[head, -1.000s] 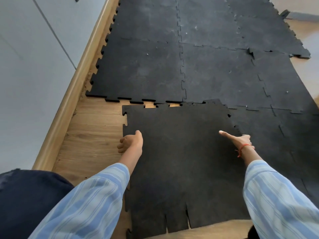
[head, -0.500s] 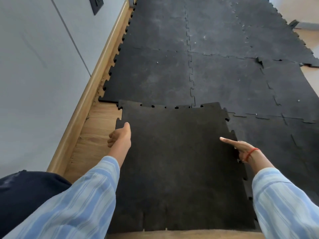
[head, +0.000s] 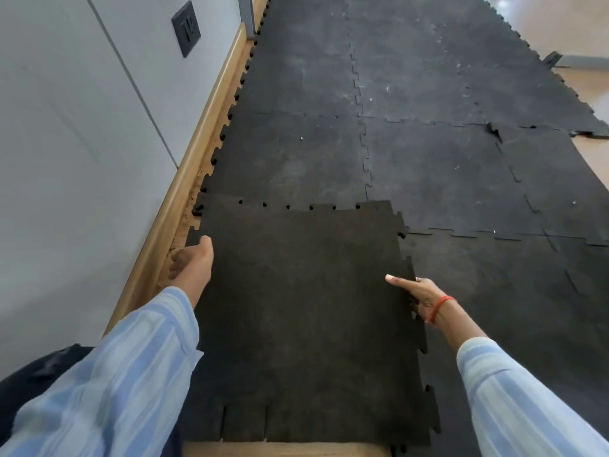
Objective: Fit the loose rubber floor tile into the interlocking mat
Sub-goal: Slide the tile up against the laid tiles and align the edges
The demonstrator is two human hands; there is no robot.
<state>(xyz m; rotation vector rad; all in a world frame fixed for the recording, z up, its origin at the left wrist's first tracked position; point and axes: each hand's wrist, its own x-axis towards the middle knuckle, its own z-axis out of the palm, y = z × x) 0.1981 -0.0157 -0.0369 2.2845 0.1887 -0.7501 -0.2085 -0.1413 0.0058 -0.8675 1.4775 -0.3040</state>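
Shifted leftward toward the wooden skirting board (head: 184,179), the loose black rubber floor tile (head: 296,308) overlaps the far edge of the black interlocking mat (head: 428,153). Left hand (head: 192,262) grips its left edge, fingers curled under; right hand (head: 417,291) clasps its right edge, thumb on top.

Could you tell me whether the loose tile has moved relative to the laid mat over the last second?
Yes. The loose tile has slid forward and left; its far edge now meets the laid mat, covering the wood gap.
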